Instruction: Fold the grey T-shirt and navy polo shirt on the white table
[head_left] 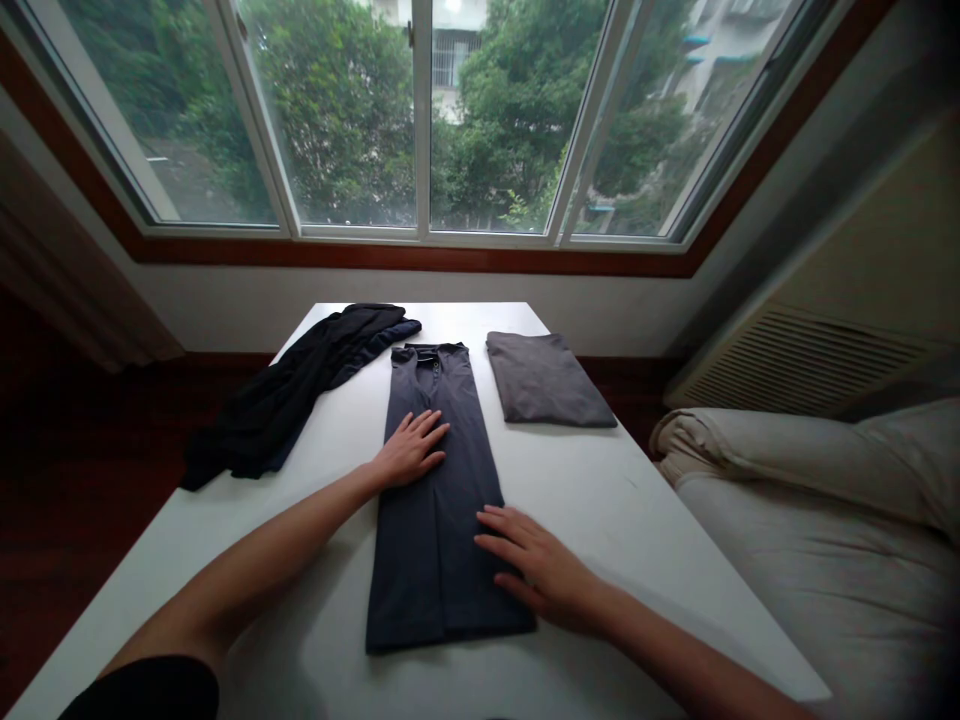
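Observation:
Dark grey-blue trousers (450, 540) lie flat on the white table, waistband at the far end and leg hems nearest me. A button placket and a dark label show at the waistband. My left hand (411, 449) rests open on the upper part of the trousers, palm down with fingers spread. Over the right edge of the lower legs is my right hand (536, 565), open, fingers stretched out; whether its palm presses on the cloth I cannot tell. Neither hand grips anything.
A folded grey garment (551, 380) lies at the table's (600, 520) far right. Black and navy clothes (292, 390) are heaped along its left edge, partly hanging over. A cushioned beige sofa (817, 530) stands right of the table, and a window (420, 130) is behind it.

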